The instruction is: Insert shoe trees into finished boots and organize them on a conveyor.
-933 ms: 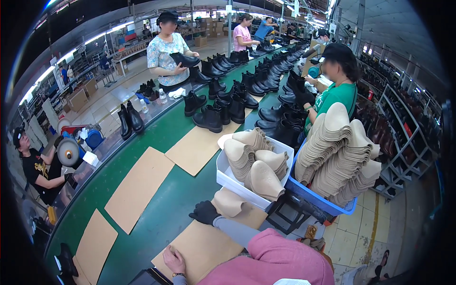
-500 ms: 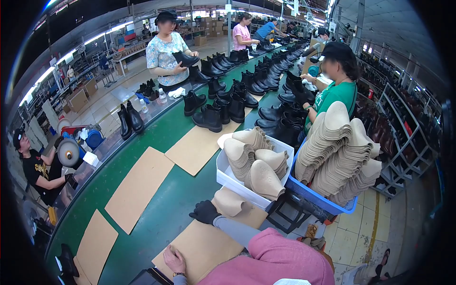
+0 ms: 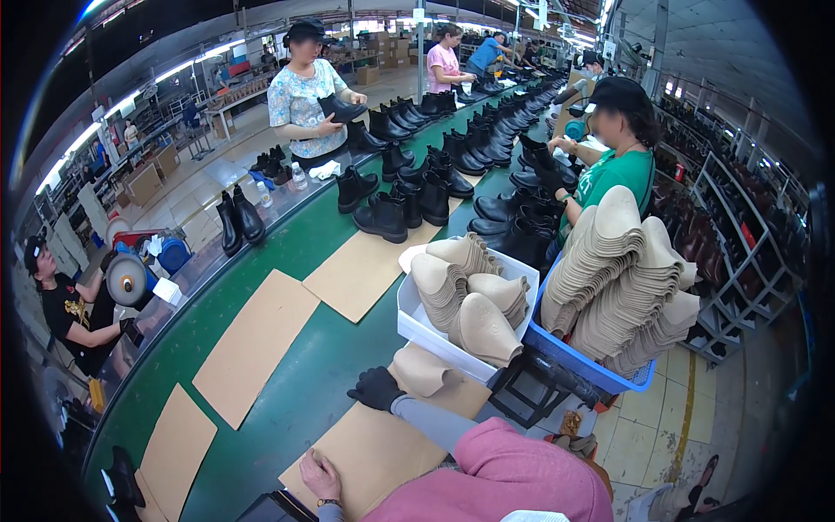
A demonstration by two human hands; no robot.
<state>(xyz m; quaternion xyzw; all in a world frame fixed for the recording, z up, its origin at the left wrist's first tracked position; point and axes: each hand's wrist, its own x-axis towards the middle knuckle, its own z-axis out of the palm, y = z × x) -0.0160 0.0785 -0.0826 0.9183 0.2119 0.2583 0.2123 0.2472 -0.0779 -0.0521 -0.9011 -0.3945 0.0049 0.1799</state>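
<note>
As the cardboard sheet is touched by the left hand, fingers slightly apart, the gloved right hand's can't be made out; beside it, the sheet-borne tan piece could be knocked askew by a nudge.

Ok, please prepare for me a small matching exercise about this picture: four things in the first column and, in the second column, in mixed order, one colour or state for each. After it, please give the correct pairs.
Column 1
1. Left hand
2. Right hand
3. Basket
4. Table

Column 2
A. Blue, loaded with stacked beige pieces
B. In a black glove
C. Green, with black boots standing along it
D. Bare, resting on a brown sheet

Right pairs: 1-D, 2-B, 3-A, 4-C
</note>
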